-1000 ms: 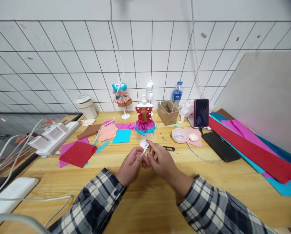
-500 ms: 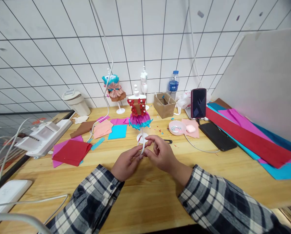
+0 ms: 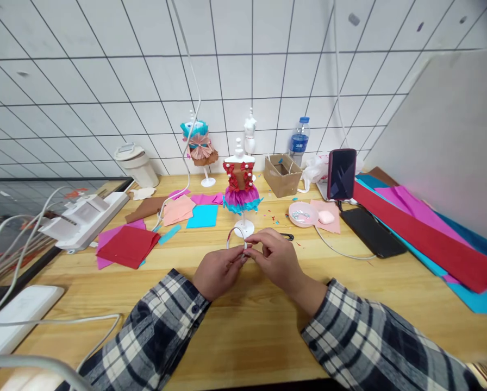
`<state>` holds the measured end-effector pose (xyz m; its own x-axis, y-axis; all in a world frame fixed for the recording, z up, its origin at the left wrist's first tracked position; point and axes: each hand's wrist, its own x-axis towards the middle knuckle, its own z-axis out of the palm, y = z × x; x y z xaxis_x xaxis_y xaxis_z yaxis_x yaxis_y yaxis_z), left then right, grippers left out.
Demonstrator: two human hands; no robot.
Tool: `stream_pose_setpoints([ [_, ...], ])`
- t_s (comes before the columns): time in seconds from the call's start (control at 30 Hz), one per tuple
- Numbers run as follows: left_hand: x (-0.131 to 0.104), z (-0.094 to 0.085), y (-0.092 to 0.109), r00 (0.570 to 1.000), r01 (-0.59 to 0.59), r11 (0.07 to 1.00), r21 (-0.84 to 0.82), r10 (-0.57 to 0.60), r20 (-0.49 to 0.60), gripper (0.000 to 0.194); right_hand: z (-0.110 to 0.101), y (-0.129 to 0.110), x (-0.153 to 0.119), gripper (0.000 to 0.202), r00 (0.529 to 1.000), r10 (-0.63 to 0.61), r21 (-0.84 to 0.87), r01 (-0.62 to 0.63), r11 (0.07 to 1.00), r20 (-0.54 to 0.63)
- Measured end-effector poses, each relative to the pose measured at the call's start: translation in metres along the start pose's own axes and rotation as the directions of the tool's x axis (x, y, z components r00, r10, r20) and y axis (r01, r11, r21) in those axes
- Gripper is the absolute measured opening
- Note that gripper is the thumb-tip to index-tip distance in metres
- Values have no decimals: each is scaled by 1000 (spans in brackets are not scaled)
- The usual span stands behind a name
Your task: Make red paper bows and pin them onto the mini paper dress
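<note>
A thin white ring (image 3: 228, 237) stands nearly upright in front of the dressed mannequin's round base (image 3: 244, 228), its open face toward the camera; being a loop, it shows no clear long axis. The left hand (image 3: 221, 271) pinches its lower edge between thumb and fingers, and the right hand (image 3: 275, 258) pinches its right side, the fingertips of both close together. Behind the base rises the dressed mannequin (image 3: 240, 182), upright, in red, brown, purple and blue. Colored paper squares (image 3: 128, 247) lie left on the wooden counter (image 3: 243, 336); a pink dish (image 3: 303, 215) sits to the right.
</note>
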<state>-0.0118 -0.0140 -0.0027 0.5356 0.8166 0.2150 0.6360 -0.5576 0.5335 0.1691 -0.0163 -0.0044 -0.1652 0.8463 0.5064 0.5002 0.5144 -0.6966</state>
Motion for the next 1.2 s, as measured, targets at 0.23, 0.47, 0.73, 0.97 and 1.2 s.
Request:
stream_pose_setpoints([
  [0.23, 2, -3, 2, 995, -3, 989, 150, -13, 101, 30, 2, 4, 2, 10, 985, 110, 56, -118, 991, 135],
  [0.47, 2, -4, 4, 996, 66, 998, 3, -66, 52, 26, 2, 6, 1, 25, 992, 111, 57, -114, 992, 64],
  [0.73, 1, -5, 0, 993, 92, 993, -74, -85, 87, 28, 3, 6, 0, 11, 999, 38, -19, -37, 999, 28],
  [0.97, 1, -4, -2, 992, 110, 991, -78, -104, 75, 28, -2, 3, 2, 33, 998, 53, -45, -52, 998, 26],
  [1.2, 2, -6, 2, 990, 108, 990, -93, -99, 97, 25, -1, 8, 1, 13, 998, -37, -138, 43, 989, 51],
])
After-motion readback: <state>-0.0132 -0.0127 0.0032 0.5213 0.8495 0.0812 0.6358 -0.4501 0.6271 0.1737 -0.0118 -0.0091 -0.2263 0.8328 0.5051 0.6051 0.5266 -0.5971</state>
